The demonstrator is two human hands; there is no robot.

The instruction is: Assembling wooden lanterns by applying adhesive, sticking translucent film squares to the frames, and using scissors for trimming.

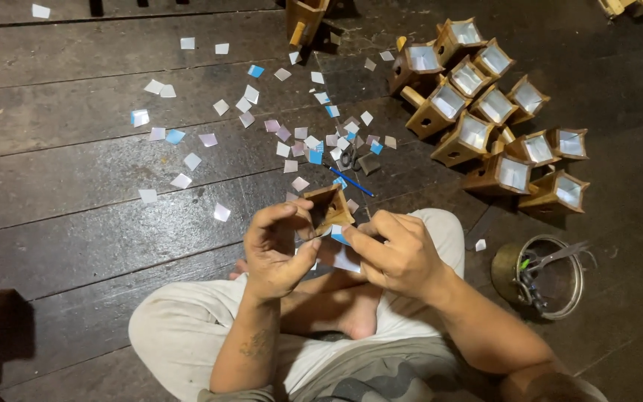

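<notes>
Dark floorboards (53,246) fill the view, and from about nine o'clock to twelve o'clock they are strewn with small paper squares (187,160), white, pale pink and blue, thickest toward the middle. Just below centre the person sits cross-legged in pale trousers (187,327). The left hand (280,246) is curled, thumb and forefinger pinched on the near edge of a small wooden box (330,208), which is tilted with its open mouth facing up, just above the knees. The right hand (396,253) sits just beside it at about four o'clock of the box, fingers bent and closed on a small blue-and-white paper piece (341,237) at the box's lower edge; a larger pale sheet (345,260) shows beneath the fingers. At twelve o'clock of the box lie scissors (350,158) and a thin blue stick (351,182) among the squares. Toward one to two o'clock a cluster of finished wooden boxes (496,119) lies close together, their openings covered in shiny pale paper. At four o'clock a round metal tin (501,272) holds tools.
</notes>
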